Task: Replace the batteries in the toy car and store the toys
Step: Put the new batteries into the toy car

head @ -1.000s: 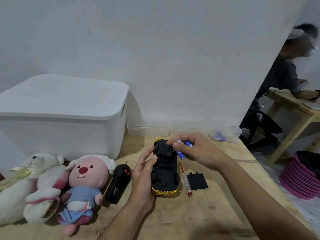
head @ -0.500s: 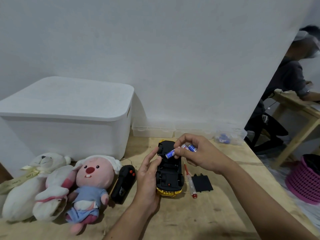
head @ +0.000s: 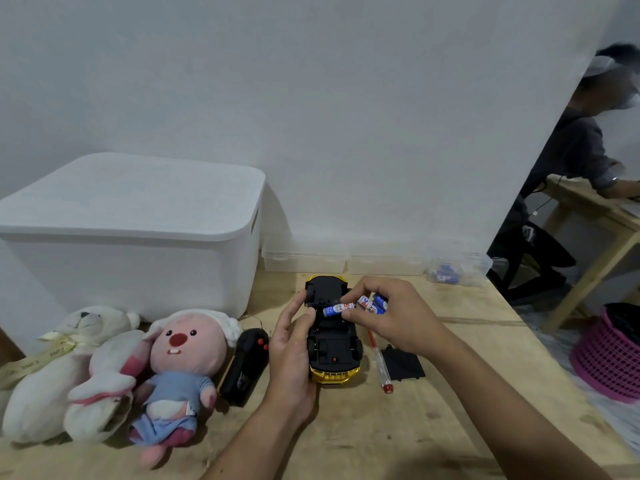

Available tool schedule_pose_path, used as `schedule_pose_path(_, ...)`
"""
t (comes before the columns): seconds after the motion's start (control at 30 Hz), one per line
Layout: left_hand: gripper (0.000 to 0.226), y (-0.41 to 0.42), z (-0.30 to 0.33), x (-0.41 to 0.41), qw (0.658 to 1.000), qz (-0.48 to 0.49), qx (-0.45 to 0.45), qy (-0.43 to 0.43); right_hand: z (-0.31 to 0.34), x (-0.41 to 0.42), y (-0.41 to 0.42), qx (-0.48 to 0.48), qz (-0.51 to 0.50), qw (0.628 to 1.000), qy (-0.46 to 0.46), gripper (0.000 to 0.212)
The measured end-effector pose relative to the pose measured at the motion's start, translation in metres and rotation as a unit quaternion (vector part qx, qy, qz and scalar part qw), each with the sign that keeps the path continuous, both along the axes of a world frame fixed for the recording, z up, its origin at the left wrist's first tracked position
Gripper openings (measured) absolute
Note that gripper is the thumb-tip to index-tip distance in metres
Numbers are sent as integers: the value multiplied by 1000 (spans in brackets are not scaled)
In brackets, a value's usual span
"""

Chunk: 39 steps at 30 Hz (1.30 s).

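A yellow toy car point(head: 333, 344) lies upside down on the wooden table point(head: 398, 427), black underside up, battery bay open. My left hand point(head: 291, 351) rests along its left side, fingers straight against the body. Above the car my right hand point(head: 391, 315) pinches blue-and-white batteries point(head: 356, 306), one pointing left over the bay. The black battery cover point(head: 403, 362) and a red-tipped screwdriver point(head: 380, 362) lie right of the car. A black remote point(head: 245, 365) lies left of it.
A white lidded storage box point(head: 135, 233) stands at back left. Three plush toys point(head: 114, 368) lie in front of it. Clear small boxes point(head: 377, 259) line the wall. Right of the table sit a pink basket point(head: 609, 355) and a person at another desk point(head: 581, 150).
My right hand lifted slightly from the car's far end and turned one battery out to the left over the bay. The camera view shifted a little; my left hand stayed on the car.
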<state>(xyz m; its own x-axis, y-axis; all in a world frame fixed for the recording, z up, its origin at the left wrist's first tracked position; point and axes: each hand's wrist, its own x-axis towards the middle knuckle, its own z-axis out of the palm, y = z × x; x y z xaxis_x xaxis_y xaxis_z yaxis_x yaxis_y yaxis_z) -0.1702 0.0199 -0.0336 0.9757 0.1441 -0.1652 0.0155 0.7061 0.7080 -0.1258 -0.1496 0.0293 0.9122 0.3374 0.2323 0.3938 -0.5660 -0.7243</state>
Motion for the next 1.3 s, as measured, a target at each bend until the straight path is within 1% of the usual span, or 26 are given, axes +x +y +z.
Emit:
schedule_pose_path(0.1,37,0,-1,0,1000,-3,0,-4,-2,-1,0,-16,4,1000,2,8)
schedule_pose_path(0.27,40,-1,-2,-1,1000,-9,14,-5,3,2,-5,-22,21,999,41,18)
schedule_pose_path(0.5,36,1,0,0,1000,-8,-8,-20,12,7,-5,-34,26,998,47,8)
schedule_pose_path(0.7,35,0,0,1,999,-11,-12,-29,6,7,-3,-5,9,999,40,3)
schedule_pose_path(0.87,38,-1,-2,0,999,-18,-6,-37,9,6,-3,39,9,994,102,8)
schedule_pose_path(0.97,40,-2,-3,0,999,-24,7,-37,9,6,-2,39,-12,991,128,7)
schedule_pose_path(1.03,39,-3,-4,0,999,-26,15,-35,6,5,1,56,-33,987,147,6)
schedule_pose_path(1.13,39,-3,-6,1,999,-27,16,-36,3,4,3,91,-57,981,159,11)
schedule_pose_path(1.3,42,-1,-6,-1,998,-42,0,-49,3,3,2,118,-50,974,189,15)
